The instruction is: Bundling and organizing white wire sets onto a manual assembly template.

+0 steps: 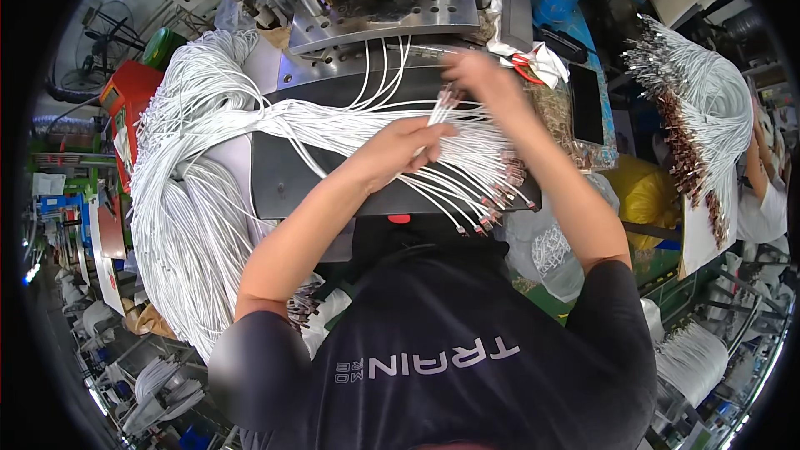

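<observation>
A great mass of white cables (192,192) spills over the left of the table (283,183), looping down past its edge and fanning rightward across a dark grey tray-like surface. Behind it stands a metal press machine (383,12) with a perforated steel plate, and a few white leads run up into it. Off to the right, a second bundle of white cables with metal terminal ends (700,117) hangs over a stand, well apart from the hands. A yellow bag (646,192) sits below the table's right end.

The fanned cable ends (492,192), tipped with small reddish-metal terminals, lie across the tray's right half, just under both forearms.

The left hand (404,146) rests on the fanned cables, its grip clenched around a small bunch of cables (442,108). The right hand (479,75) is just above, its grip pinching the upper tips of that same bunch, near the machine's front edge.
</observation>
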Available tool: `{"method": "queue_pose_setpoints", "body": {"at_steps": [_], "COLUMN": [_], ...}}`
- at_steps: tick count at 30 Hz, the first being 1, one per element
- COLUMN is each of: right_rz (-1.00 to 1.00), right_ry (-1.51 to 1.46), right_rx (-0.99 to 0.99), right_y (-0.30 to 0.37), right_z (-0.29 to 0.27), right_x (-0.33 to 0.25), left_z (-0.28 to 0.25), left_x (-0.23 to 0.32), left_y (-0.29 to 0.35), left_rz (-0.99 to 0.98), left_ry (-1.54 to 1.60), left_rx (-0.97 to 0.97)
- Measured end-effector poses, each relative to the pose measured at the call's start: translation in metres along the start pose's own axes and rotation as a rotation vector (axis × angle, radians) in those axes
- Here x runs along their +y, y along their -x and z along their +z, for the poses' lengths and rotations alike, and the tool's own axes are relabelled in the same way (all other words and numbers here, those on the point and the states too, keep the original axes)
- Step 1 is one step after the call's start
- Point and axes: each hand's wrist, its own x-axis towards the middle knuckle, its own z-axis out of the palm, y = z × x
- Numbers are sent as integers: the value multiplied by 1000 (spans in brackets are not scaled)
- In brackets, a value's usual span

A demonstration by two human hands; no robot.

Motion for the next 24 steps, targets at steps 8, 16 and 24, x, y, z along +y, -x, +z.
{"method": "queue_pose_setpoints", "body": {"at_steps": [8, 16, 24], "right_rz": [-117, -627, -713], "right_ry": [821, 1004, 1506], "right_rx": [-360, -144, -120], "right_y": [3, -20, -41], "right_z": [-17, -25, -17], "right_x": [6, 51, 74], "left_z": [-20, -41, -39], "left_x": [49, 16, 19], "left_y": [-48, -67, -55], "left_rz": [84, 12, 13], "left_ry": [243, 508, 271], "left_rx": [196, 166, 152]}}
